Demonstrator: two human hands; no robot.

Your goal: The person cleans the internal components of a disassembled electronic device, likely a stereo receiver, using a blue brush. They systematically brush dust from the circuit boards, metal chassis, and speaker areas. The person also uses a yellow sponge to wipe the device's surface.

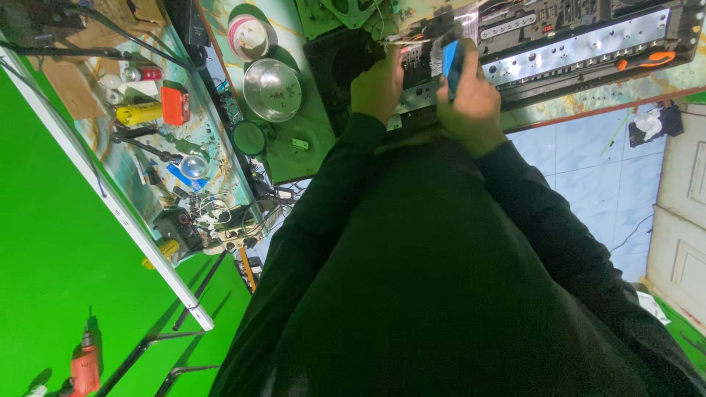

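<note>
My left hand (378, 87) rests with curled fingers on the near edge of an opened electronic device chassis (581, 44), a long unit with a perforated metal strip and circuit parts. My right hand (472, 103) grips a blue-handled brush (451, 62) whose dark bristles touch the chassis just beside my left hand. Both black sleeves reach up from my dark-clothed body, which fills the lower middle of the view. What lies under my hands is hidden.
A metal bowl (272, 89), a tape roll (248, 35) and a green round lid (249, 137) lie left of the chassis. A cluttered side bench holds a yellow cylinder (138, 113), an orange box (175, 105) and a magnifier (193, 166). An orange-handled tool (654, 59) lies on the chassis; a red drill (84, 365) is at the lower left.
</note>
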